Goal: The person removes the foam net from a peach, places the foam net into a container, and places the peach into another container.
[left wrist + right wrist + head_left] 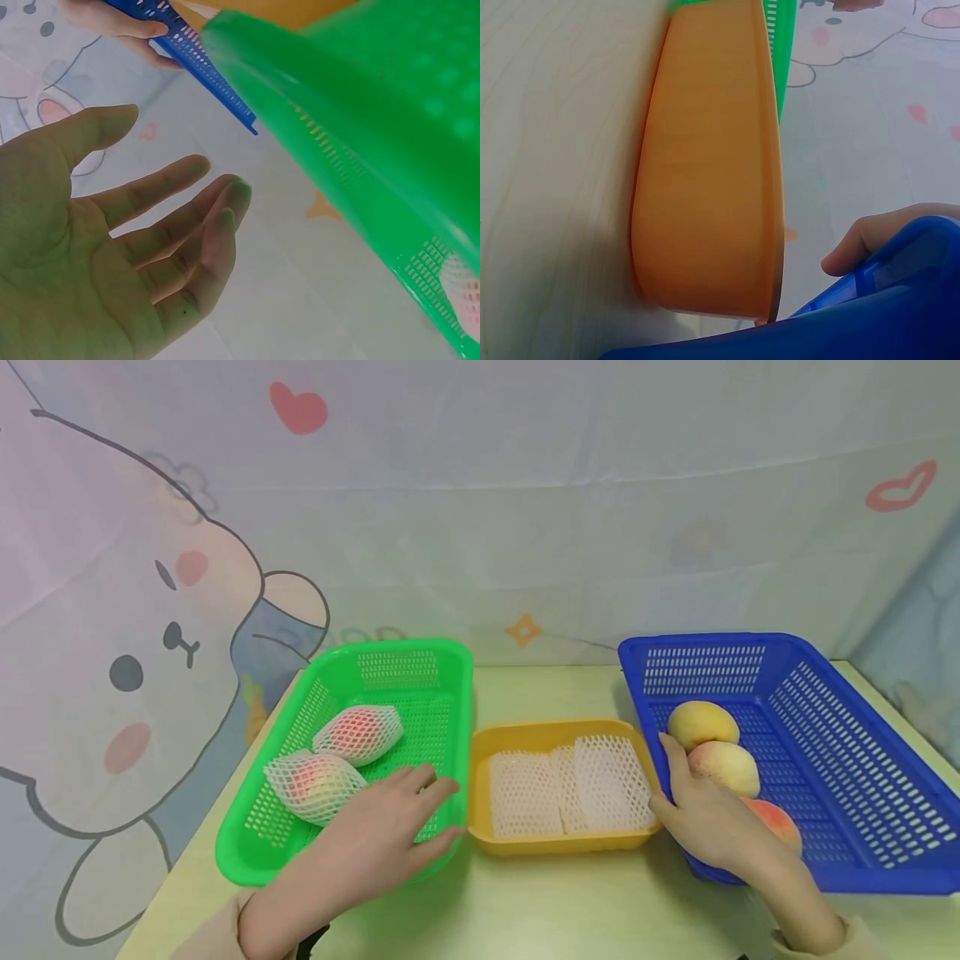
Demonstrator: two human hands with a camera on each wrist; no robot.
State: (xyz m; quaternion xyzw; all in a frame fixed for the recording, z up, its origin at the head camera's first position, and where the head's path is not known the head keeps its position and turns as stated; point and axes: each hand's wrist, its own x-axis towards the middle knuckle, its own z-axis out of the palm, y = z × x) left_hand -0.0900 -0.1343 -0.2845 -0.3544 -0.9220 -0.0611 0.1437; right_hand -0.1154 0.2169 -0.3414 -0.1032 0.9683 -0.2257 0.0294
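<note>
My left grip (382, 822) was wide and held nothing, its fingers loose and apart over the near right side of a green plastic basket (462, 727). My right grip (705, 814) reached over the left rim of a blue plastic basket (877, 878); I could not tell whether it pinched that rim. Pale tabletop (540, 902) showed between my two grips.

A red-orange peach (777, 822) lay in the blue basket, partly hidden behind my right wrist. Left of my left grip, a peach in a white foam net (311, 785) lay in the green basket. Between my grips stood a yellow plastic basket (562, 845) with flat white foam nets (525, 793) in it.

Just beyond my right grip's fingers lay a pale blushed peach (726, 766), and behind it, touching or nearly so, a yellow fruit (703, 725). Farther beyond my left grip, a second netted fruit (360, 735) lay beside the first.

Past both grips and all three baskets hung a cloth backdrop (465, 543) printed with a cartoon animal (150, 693) and hearts.
</note>
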